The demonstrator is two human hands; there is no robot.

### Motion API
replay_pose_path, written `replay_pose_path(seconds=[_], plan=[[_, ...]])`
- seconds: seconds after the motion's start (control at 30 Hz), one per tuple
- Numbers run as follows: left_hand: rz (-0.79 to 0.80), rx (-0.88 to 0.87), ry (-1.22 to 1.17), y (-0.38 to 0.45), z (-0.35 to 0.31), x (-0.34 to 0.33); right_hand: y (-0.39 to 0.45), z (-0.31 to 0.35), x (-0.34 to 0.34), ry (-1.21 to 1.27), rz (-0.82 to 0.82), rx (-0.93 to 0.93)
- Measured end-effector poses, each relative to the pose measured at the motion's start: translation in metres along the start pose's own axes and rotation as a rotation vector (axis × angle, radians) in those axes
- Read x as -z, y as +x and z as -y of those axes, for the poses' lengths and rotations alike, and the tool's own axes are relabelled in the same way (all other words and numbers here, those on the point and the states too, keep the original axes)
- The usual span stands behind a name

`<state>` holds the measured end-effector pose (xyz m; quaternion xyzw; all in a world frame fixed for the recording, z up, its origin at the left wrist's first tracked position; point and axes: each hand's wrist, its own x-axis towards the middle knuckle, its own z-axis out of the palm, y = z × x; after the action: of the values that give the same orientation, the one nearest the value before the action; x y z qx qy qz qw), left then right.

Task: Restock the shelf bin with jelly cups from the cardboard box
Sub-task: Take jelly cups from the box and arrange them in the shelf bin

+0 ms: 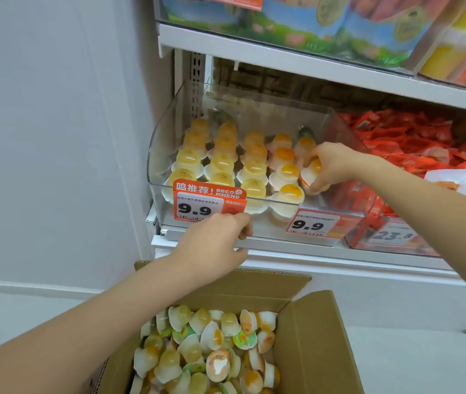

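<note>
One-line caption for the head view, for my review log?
Right hand sets a jelly cup into the clear shelf bin; left hand hovers above the cardboard box.

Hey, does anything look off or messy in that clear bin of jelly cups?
Mostly tidy upside-down rows in the clear bin. Only the jelly cup gripped by the right hand sits tilted, not yet seated in the rightmost column.

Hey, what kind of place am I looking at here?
Most likely a shop aisle being restocked. Price tags hang on a clear bin of jelly cups, packaged snacks fill the next bin, and an open cardboard box sits below.
</note>
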<state>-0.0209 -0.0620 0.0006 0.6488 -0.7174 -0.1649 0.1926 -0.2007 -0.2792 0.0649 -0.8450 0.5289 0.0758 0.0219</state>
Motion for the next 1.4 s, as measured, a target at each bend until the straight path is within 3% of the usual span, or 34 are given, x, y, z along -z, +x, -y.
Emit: replay_pose_path(seconds=[0.23,0.57,0.9,0.97,1.13,1.23,1.3,1.4], plan=[[0.0,0.035,0.001,-0.007,0.015,0.007,0.006,-0.003,-0.024,0.051,-0.006,-0.02],[0.003,0.015,0.026,-0.012,0.019,0.007,0.003,-0.005,-0.031,-0.063,-0.087,0.044],[0.026,-0.011,0.042,-0.01,0.014,0.001,-0.011,0.006,-0.019,-0.091,0.001,0.006],[0.037,-0.012,0.044,-0.008,0.015,-0.003,-0.028,0.007,-0.011,-0.053,-0.112,0.014],[0.138,-0.053,0.115,-0.006,0.014,-0.028,-0.115,0.017,-0.031,0.179,-0.678,0.174],[0.265,-0.064,0.222,-0.01,0.014,-0.06,-0.167,0.032,-0.081,0.129,-0.822,0.297],[0.405,-0.086,0.372,-0.015,0.019,-0.085,-0.183,0.037,-0.129,0.062,-0.725,0.389],[0.593,-0.135,0.571,-0.019,0.035,-0.129,-0.189,0.049,-0.196,-0.074,-0.314,0.395]])
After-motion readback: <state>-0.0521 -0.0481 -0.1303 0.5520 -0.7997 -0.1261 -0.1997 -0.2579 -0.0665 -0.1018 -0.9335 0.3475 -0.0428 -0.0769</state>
